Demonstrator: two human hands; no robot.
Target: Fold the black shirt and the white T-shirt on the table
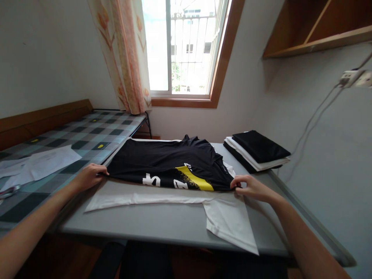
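Observation:
A black T-shirt (151, 157) with white lettering and a yellow stripe stretches between my two hands over the table. My left hand (90, 176) pinches its hem corner at the left. At the shoulder end near the collar, my right hand (250, 186) pinches the near edge of the same shirt. The shirt's near edge looks folded, cutting off the print. Beneath it lies a white T-shirt (229, 223), its sleeve spread toward the table's front edge; most of its body is hidden under the black shirt.
A stack of folded black and white clothes (260, 149) sits at the table's back right. The grey table (145, 223) meets a wall on the right. To the left, a bed with a checked cover (116, 124) holds loose papers (43, 164). Cords (316, 104) hang from a wall socket.

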